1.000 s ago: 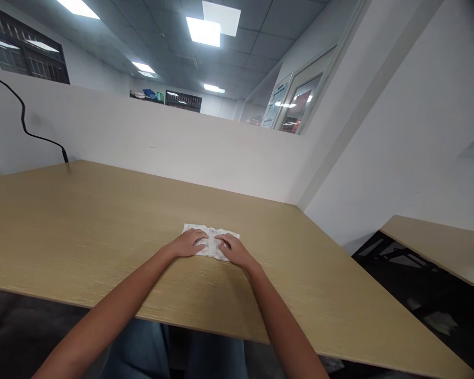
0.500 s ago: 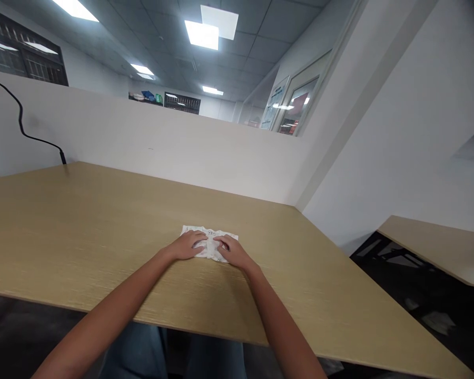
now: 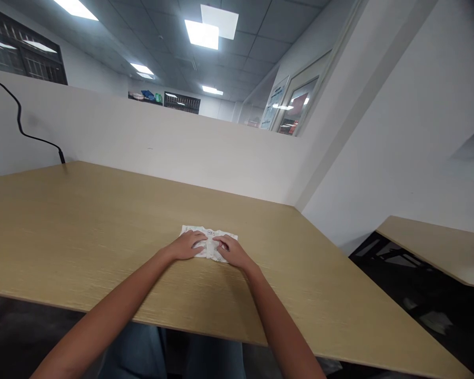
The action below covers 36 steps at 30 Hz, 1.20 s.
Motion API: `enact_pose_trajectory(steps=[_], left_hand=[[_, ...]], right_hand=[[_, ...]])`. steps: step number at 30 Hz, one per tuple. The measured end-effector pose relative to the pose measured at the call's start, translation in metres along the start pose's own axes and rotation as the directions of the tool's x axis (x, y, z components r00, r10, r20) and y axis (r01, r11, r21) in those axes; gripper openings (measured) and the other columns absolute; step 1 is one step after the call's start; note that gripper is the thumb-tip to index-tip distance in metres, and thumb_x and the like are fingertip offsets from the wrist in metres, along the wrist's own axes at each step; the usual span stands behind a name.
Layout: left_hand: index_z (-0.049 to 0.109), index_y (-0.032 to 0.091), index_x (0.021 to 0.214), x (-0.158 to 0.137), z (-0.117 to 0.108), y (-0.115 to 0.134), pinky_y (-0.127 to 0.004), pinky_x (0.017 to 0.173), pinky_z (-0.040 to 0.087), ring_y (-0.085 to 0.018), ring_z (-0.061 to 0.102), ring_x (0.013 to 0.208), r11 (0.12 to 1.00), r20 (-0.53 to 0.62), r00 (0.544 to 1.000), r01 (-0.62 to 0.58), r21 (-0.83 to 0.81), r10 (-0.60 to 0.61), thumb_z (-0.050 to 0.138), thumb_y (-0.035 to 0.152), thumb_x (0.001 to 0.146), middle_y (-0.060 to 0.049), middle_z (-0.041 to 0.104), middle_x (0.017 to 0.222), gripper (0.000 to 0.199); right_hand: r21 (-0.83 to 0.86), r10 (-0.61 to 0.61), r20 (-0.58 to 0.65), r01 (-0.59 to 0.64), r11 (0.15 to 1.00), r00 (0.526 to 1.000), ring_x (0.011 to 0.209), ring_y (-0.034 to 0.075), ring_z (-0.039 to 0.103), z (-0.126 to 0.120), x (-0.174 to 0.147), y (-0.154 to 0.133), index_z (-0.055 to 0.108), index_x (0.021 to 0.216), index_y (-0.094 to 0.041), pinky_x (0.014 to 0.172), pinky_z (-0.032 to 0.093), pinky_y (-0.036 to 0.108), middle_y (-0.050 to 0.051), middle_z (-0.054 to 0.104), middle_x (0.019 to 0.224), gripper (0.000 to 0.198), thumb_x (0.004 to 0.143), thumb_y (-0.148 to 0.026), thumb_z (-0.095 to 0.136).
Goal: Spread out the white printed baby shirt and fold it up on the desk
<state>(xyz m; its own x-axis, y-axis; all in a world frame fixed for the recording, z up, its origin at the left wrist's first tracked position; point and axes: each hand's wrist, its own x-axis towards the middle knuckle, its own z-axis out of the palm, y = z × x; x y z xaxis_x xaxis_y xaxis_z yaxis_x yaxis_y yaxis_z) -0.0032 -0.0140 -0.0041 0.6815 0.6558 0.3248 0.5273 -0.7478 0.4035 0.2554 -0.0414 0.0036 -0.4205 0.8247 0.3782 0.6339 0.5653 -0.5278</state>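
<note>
A small white garment [image 3: 210, 247] with a faint print lies flat on the tabletop, a little dark-marked label near the middle of its far edge. My left hand [image 3: 187, 245] rests on its left half, fingers stretched out and thumb apart. On the right half lies my right hand [image 3: 231, 249], its fingers slightly bent and spread from the thumb. Both hands press on the cloth from above without gripping it. Parts of the garment are hidden under my palms and fingers.
The wooden table [image 3: 114, 210] reaches back to a low white partition [image 3: 205, 158]. A black cable [image 3: 39, 139] comes down at the far left. To the right stands another table [image 3: 438, 247]. My legs [image 3: 142, 350] are under the front edge.
</note>
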Motion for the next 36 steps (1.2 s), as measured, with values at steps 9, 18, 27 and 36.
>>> enact_pose_trajectory(steps=[9,18,27,36], left_hand=[[0.057,0.021,0.144,0.0,0.0,-0.001,-0.048,0.119,0.034,-0.03,0.046,0.14,1.0,0.006,1.0,-0.006,0.016,0.006,0.052,0.037,0.098,-0.009,0.056,0.15,0.049],[0.056,0.022,0.145,0.0,-0.001,0.003,-0.048,0.119,0.033,-0.029,0.05,0.136,1.0,0.004,1.0,-0.003,-0.004,0.004,0.051,0.039,0.098,-0.009,0.056,0.15,0.05],[0.057,0.022,0.143,-0.012,-0.009,0.019,-0.045,0.116,0.037,-0.029,0.051,0.134,0.999,0.041,0.999,0.027,-0.032,-0.025,0.056,0.048,0.095,-0.01,0.058,0.146,0.055],[0.067,0.029,0.121,-0.093,-0.025,0.102,-0.037,0.098,0.049,-0.031,0.063,0.114,0.994,0.248,0.965,0.098,-0.054,-0.082,0.081,0.043,0.066,-0.006,0.064,0.129,0.058]], right_hand=[[0.01,0.018,0.007,-0.018,1.0,1.0,0.084,0.018,0.058,-0.001,-0.001,-0.003,0.071,0.121,-0.02,0.084,0.048,0.033,0.006,0.068,0.1,0.037,0.087,-0.02,0.054],[0.017,0.099,0.046,-0.1,0.995,0.994,0.081,0.019,0.059,-0.006,0.001,-0.013,0.069,0.125,-0.019,0.08,0.047,0.032,0.006,0.07,0.095,0.038,0.095,-0.037,0.054],[-0.079,0.223,0.111,-0.215,0.973,0.968,0.078,0.019,0.058,-0.009,-0.019,-0.045,0.066,0.131,-0.019,0.075,0.043,0.03,0.004,0.068,0.087,0.051,0.086,-0.045,0.069],[-0.115,0.216,0.147,-0.201,0.973,0.965,0.097,0.025,0.062,0.015,-0.119,-0.115,0.066,0.119,-0.025,0.088,0.047,0.035,0.007,0.069,0.111,0.057,0.067,-0.043,0.082]])
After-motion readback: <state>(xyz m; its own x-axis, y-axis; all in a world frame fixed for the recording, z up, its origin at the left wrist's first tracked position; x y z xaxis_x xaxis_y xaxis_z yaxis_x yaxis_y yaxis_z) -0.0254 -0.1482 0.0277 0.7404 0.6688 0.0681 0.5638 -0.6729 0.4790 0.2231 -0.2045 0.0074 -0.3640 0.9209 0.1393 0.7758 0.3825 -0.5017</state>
